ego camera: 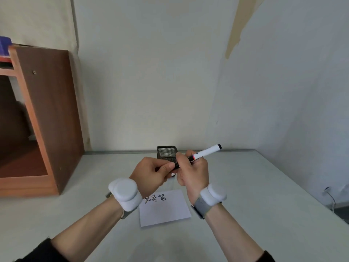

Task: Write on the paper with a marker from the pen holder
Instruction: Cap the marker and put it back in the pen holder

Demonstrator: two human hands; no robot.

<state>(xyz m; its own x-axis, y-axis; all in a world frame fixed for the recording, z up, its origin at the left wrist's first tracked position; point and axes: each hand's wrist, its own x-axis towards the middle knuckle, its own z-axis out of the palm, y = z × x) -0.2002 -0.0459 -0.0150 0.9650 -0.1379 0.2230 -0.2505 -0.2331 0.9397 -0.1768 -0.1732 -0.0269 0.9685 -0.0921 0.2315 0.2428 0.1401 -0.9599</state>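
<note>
A white marker (206,151) with black ends is held above the table, slanting up to the right. My right hand (192,171) grips its barrel near the black front section. My left hand (153,172) pinches the black cap end of the marker. Behind both hands stands a black mesh pen holder (166,151), partly hidden by my fingers. A white sheet of paper (166,209) lies on the table below my wrists, with black handwritten characters along its top left.
A brown wooden cabinet (49,114) stands at the left on the white table (245,195). The wall runs close behind the pen holder. A cable and socket (328,193) sit beyond the table's right edge. Both wrists carry white sensor bands.
</note>
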